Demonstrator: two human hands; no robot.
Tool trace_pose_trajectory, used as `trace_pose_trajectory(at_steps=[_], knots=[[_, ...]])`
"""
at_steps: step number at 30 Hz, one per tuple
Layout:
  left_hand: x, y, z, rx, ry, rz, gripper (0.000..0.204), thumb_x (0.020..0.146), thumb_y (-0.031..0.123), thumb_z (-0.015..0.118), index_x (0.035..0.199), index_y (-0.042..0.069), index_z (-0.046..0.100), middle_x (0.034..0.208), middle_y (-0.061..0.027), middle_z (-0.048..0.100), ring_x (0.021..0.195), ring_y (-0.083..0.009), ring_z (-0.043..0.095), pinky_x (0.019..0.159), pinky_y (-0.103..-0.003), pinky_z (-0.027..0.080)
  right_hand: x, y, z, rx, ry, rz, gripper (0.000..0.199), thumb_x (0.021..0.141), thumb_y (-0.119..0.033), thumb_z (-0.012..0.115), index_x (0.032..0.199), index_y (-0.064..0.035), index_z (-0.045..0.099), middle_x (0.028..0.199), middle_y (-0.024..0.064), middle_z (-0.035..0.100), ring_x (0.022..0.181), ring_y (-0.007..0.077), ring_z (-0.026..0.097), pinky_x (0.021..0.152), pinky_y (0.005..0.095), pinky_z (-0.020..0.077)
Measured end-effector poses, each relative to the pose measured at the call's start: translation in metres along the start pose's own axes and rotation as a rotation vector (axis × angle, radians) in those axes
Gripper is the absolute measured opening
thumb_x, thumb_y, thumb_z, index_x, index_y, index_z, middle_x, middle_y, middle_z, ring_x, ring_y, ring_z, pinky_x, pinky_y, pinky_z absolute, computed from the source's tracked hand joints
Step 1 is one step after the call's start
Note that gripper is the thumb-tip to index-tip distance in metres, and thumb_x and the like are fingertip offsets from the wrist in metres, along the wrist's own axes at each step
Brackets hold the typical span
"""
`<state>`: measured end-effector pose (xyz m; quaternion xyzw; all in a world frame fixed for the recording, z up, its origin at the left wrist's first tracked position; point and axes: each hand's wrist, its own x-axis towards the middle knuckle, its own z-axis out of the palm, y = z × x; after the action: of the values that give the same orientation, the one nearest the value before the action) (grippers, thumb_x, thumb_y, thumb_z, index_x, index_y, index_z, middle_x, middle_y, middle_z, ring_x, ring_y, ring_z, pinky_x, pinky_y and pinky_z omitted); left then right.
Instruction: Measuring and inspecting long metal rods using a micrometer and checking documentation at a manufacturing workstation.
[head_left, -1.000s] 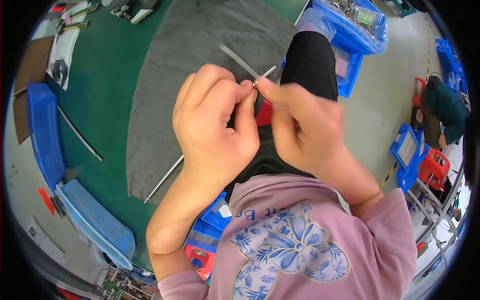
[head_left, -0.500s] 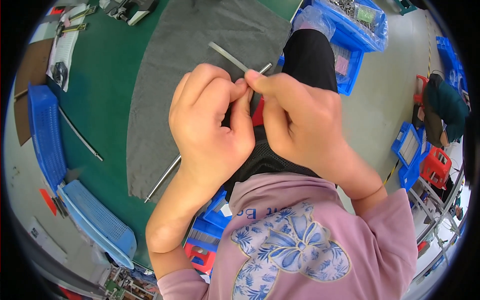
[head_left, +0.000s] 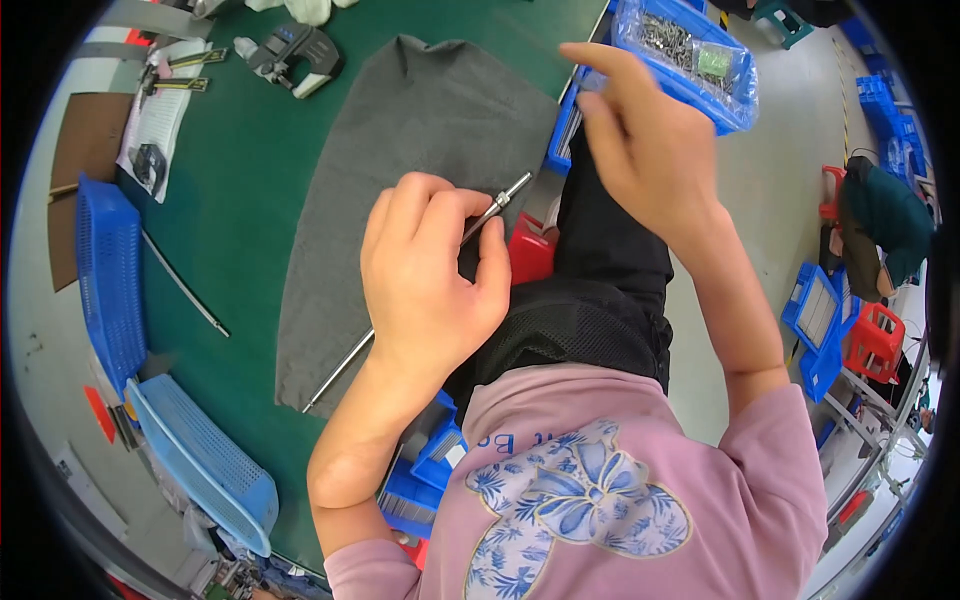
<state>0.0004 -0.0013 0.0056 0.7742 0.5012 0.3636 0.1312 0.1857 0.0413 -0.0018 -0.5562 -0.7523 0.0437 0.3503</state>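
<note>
My left hand [head_left: 425, 265] is closed around a slim metal rod [head_left: 340, 372], thumb and index finger pinching it near its upper end. A ringed metal fitting [head_left: 501, 200] sits on the rod just beyond those fingertips. The rod slants under the hand, and its thin lower end shows past the wrist above a grey cloth [head_left: 420, 110]. My right hand [head_left: 655, 150] is raised to the right, beside a blue bin [head_left: 738, 115] of small metal parts. Its index finger and thumb are apart, slightly blurred, with nothing visible between them.
A green table [head_left: 240, 200] lies under the cloth. At the left are blue baskets [head_left: 112, 270], a thin bent tube [head_left: 180, 282] and papers. A grey-black tool [head_left: 300, 55] lies at the back. A red object [head_left: 532, 248] is beside my leg. Another person [head_left: 880, 225] is far right.
My right hand has left the rod and moved up and right. The pale strip at its fingertips is out of sight. The fitting is uncovered; my left hand and rod shifted slightly lower.
</note>
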Motion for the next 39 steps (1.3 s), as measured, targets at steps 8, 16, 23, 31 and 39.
trace_pose_trajectory(at_steps=[8, 16, 23, 31, 39], knots=[[0.0, 0.003, -0.006, -0.018, -0.039, -0.101, 0.014, 0.063, -0.001, 0.064, 0.071, 0.003, 0.053, 0.073, -0.008, 0.052, 0.066, -0.0266, 0.052, 0.058, -0.036, 0.042, 0.045, 0.003, 0.018, -0.152, 0.051, -0.32, 0.02, 0.072, -0.015, 0.062, 0.092, -0.0132, 0.062, 0.071, 0.0041, 0.054, 0.064, 0.0234, 0.059, 0.053, 0.035, 0.0448], [0.022, -0.021, -0.025, -0.063, 0.037, -0.318, 0.009, 0.074, 0.004, 0.062, 0.078, -0.001, 0.055, 0.077, -0.0125, 0.057, 0.066, -0.027, 0.059, 0.058, -0.036, 0.046, 0.087, -0.02, 0.052, 0.255, -0.101, -0.267, 0.011, 0.072, -0.015, 0.062, 0.076, -0.0055, 0.064, 0.075, 0.0064, 0.056, 0.075, 0.0231, 0.058, 0.067, 0.0371, 0.0455], [0.02, -0.027, -0.013, -0.132, 0.192, -0.33, 0.009, 0.072, 0.002, 0.062, 0.077, -0.001, 0.055, 0.077, -0.0136, 0.057, 0.066, -0.0293, 0.059, 0.058, -0.037, 0.047, 0.064, -0.026, 0.047, 0.837, -0.608, -0.105, 0.013, 0.075, -0.011, 0.066, 0.073, 0.0, 0.059, 0.083, 0.0083, 0.06, 0.073, 0.017, 0.058, 0.068, 0.0263, 0.0439], [0.014, -0.037, -0.013, -0.222, 0.273, -0.306, 0.009, 0.071, 0.0, 0.063, 0.075, 0.0, 0.055, 0.075, -0.0124, 0.056, 0.066, -0.0298, 0.058, 0.057, -0.037, 0.046, 0.079, -0.032, 0.047, 0.71, -0.763, -0.181, 0.013, 0.079, -0.01, 0.066, 0.083, 0.0015, 0.062, 0.079, 0.0034, 0.06, 0.078, 0.0088, 0.056, 0.068, 0.0231, 0.0444], [0.018, -0.038, -0.018, -0.163, 0.269, -0.21, 0.009, 0.071, -0.006, 0.063, 0.074, -0.002, 0.056, 0.072, -0.0119, 0.055, 0.061, -0.0255, 0.058, 0.054, -0.032, 0.045, 0.084, -0.025, 0.049, 0.719, -0.873, -0.102, 0.015, 0.083, -0.013, 0.062, 0.085, 0.0021, 0.06, 0.075, 0.0006, 0.058, 0.072, 0.0057, 0.049, 0.063, 0.0219, 0.0413]])
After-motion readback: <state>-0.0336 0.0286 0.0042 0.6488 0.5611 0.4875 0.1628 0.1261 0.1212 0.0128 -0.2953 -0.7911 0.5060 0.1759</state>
